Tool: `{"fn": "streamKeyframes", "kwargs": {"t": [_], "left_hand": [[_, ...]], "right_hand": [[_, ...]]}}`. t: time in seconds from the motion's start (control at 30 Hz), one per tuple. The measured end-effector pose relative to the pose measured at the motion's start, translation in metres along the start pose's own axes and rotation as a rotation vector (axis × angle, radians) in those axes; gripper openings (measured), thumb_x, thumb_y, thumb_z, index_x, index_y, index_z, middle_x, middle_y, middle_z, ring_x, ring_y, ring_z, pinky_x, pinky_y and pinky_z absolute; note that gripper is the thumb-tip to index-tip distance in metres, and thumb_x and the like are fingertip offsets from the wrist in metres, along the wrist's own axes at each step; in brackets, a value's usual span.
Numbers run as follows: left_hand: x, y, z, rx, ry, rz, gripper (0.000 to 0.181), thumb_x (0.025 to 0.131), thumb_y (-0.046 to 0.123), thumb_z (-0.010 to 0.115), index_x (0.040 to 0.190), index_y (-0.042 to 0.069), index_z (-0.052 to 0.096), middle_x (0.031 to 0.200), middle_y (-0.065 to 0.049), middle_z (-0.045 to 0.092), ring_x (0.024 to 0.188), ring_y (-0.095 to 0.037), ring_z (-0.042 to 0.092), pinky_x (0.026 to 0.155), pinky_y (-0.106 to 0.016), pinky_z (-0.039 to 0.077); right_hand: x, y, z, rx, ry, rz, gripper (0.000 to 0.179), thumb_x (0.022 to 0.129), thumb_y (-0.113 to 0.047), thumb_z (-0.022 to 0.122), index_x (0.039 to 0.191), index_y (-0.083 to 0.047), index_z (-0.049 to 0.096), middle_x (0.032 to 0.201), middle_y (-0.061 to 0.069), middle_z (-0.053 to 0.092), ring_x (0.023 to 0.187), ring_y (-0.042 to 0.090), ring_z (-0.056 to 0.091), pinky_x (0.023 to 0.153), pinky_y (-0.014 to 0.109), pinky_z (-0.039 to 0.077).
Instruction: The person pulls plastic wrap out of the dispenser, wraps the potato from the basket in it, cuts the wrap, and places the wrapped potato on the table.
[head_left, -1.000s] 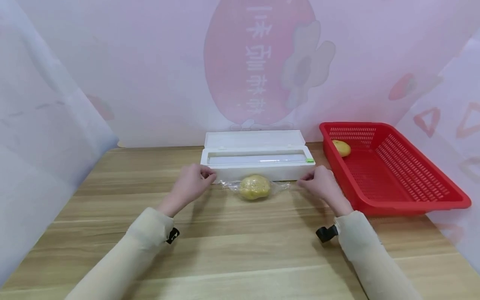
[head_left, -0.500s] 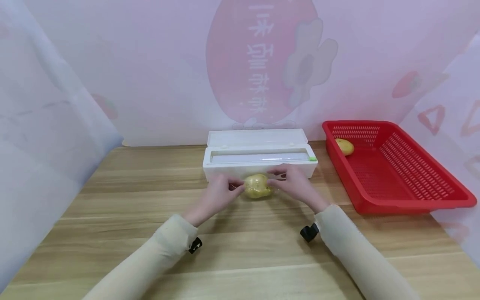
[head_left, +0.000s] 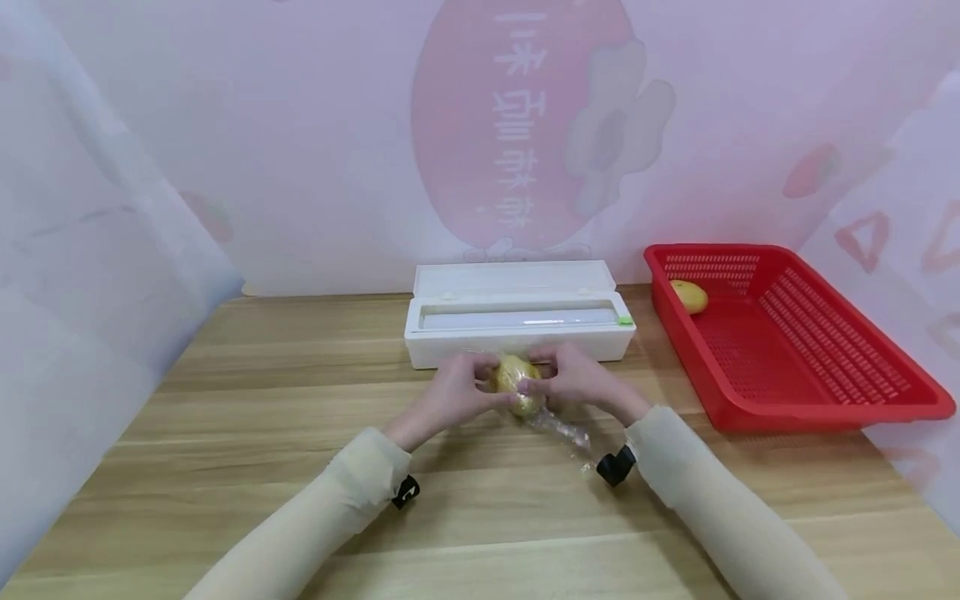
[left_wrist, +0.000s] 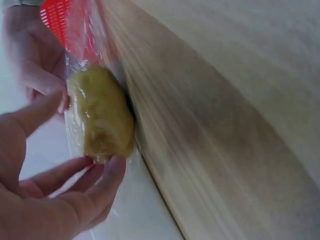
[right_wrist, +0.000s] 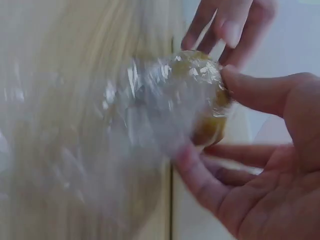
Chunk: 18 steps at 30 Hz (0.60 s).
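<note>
A yellow potato [head_left: 513, 375] wrapped in clear cling film is held between both hands in front of the white box, tilted. My left hand [head_left: 459, 390] grips its left side with thumb and fingers. On the other side my right hand [head_left: 581, 385] holds it, thumb and fingers spread round it. A loose tail of cling film [head_left: 558, 427] trails from the potato toward the right wrist. Up close in the right wrist view, the crumpled film [right_wrist: 150, 105] hides part of the potato [right_wrist: 207, 127].
Behind the hands stands a white cling film box [head_left: 521, 342], its lid raised, with a film roll [head_left: 517, 319] inside and a green slider at its right end. To the right is a red basket [head_left: 813, 410] with another potato [head_left: 688, 297] in it. All rest on a wooden table [head_left: 300, 433].
Both hands have moved inward from the two ends of the film to the potato and now hold it. The potato has turned, and a film tail now points down to the right.
</note>
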<state>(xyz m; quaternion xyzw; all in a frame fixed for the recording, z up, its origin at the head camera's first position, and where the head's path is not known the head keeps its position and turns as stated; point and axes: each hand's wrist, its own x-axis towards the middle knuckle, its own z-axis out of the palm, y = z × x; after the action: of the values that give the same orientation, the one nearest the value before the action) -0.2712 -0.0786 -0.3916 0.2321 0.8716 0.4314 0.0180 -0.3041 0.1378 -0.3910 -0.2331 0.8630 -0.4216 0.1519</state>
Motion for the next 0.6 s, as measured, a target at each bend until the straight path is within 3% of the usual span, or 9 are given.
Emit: {"fn": "streamKeyframes", "kwargs": {"t": [0.13,0.2,0.3,0.47,0.6], "left_hand": [[-0.002,0.003,-0.001,0.027,-0.071,0.012,0.055,0.073,0.024,0.089,0.120,0.003,0.067,0.113,-0.008,0.066,0.101,-0.026,0.064,0.082,-0.035,0.054],[-0.003,0.004,-0.002,0.036,-0.085,0.014,0.065,0.071,0.025,0.091,0.125,0.002,0.064,0.119,-0.009,0.065,0.103,-0.027,0.063,0.084,-0.036,0.054],[-0.004,0.005,-0.002,0.028,-0.095,0.020,0.072,0.068,0.024,0.092,0.129,0.000,0.061,0.124,-0.011,0.063,0.106,-0.029,0.062,0.086,-0.037,0.053],[-0.003,0.002,-0.002,0.014,-0.120,0.005,0.073,0.065,0.021,0.094,0.127,0.003,0.062,0.121,-0.008,0.064,0.105,-0.026,0.063,0.086,-0.035,0.053],[-0.003,0.001,-0.002,0.009,-0.129,0.013,0.071,0.065,0.019,0.094,0.126,0.003,0.062,0.119,-0.008,0.064,0.103,-0.026,0.063,0.085,-0.035,0.053]], "right_hand": [[-0.013,-0.011,0.008,0.123,-0.009,0.184,0.049,0.087,-0.024,0.077,0.119,0.009,0.061,0.078,0.012,0.069,0.066,0.028,0.069,0.064,0.039,0.057],[-0.018,-0.012,0.010,0.148,0.003,0.214,0.045,0.087,-0.024,0.078,0.114,0.009,0.063,0.077,0.013,0.069,0.066,0.029,0.069,0.066,0.038,0.057],[-0.022,-0.008,0.012,0.188,0.008,0.185,0.041,0.087,-0.023,0.078,0.112,0.007,0.065,0.079,0.013,0.071,0.068,0.028,0.070,0.067,0.038,0.057],[-0.027,0.005,0.015,0.254,-0.062,0.071,0.039,0.090,-0.018,0.075,0.116,0.008,0.064,0.084,0.012,0.071,0.071,0.028,0.069,0.068,0.041,0.057],[-0.029,0.008,0.014,0.212,-0.090,0.018,0.038,0.089,-0.019,0.076,0.116,0.006,0.064,0.083,0.012,0.070,0.071,0.029,0.068,0.065,0.041,0.057]]}}
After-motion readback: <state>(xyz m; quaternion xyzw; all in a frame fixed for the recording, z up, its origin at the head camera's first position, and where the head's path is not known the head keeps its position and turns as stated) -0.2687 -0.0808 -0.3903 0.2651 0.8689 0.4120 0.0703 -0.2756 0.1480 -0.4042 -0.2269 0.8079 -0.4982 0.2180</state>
